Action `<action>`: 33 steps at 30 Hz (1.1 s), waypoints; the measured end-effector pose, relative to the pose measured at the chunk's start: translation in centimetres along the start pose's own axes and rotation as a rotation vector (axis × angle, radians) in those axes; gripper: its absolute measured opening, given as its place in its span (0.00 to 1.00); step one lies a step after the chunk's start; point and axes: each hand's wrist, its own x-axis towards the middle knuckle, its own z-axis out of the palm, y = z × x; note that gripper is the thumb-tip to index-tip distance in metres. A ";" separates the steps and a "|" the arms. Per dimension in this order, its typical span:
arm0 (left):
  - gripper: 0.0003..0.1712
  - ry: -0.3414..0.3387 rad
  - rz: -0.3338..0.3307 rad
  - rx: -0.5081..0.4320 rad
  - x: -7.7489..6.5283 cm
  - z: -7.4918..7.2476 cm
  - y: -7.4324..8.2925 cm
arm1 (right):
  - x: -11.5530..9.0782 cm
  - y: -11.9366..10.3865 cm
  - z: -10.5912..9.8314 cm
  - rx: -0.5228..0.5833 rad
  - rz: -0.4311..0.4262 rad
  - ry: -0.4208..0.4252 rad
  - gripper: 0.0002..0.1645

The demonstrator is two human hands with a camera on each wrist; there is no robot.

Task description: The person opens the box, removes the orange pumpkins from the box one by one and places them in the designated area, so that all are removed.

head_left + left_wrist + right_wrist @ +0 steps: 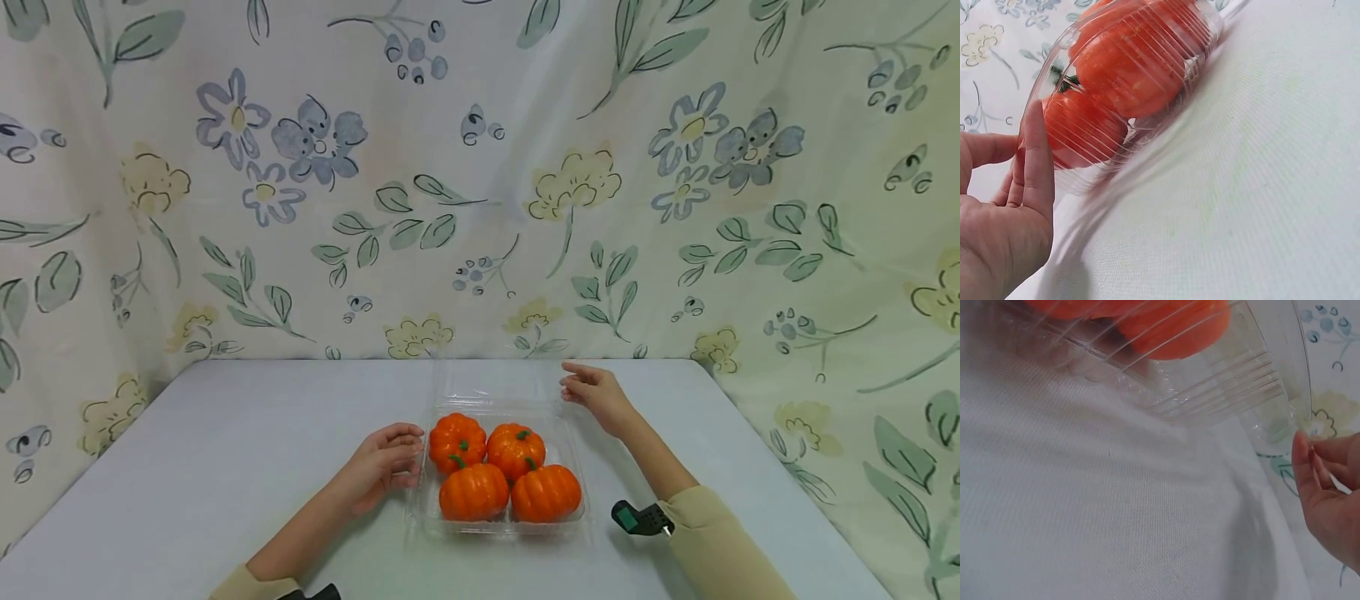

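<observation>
Left hand [384, 468]: thumb and fingers pinch left rim of clear plastic clamshell container [491, 527]. Right hand [597, 398]: thumb and fingertips grasp right edge of raised clear lid [491, 383], at container's far side. Four orange mini pumpkins [474, 492] with green stems inside container, two rows of two, between hands. Container on white-covered table [300, 433]. Black device [642, 519] at right wrist, by beige sleeve [716, 537]. Floral fabric [480, 225] behind table.

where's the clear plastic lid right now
In the head view, the clear lid is at the far side of the box, beyond the four orange pumpkins, its right edge at the right hand.
</observation>
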 end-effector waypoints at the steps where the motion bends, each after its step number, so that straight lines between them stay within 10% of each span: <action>1: 0.10 -0.003 -0.001 -0.004 0.0 0.0 0.0 | 0.0 0.0 0.0 0.007 0.007 -0.006 0.30; 24: 0.07 -0.003 -0.007 -0.059 0.2 0.2 -0.4 | -0.2 0.1 0.4 -0.032 0.154 -0.004 0.28; 33: 0.15 0.051 -0.056 -0.030 0.3 0.3 -0.2 | -1.2 -0.6 0.4 -0.258 0.090 -0.027 0.30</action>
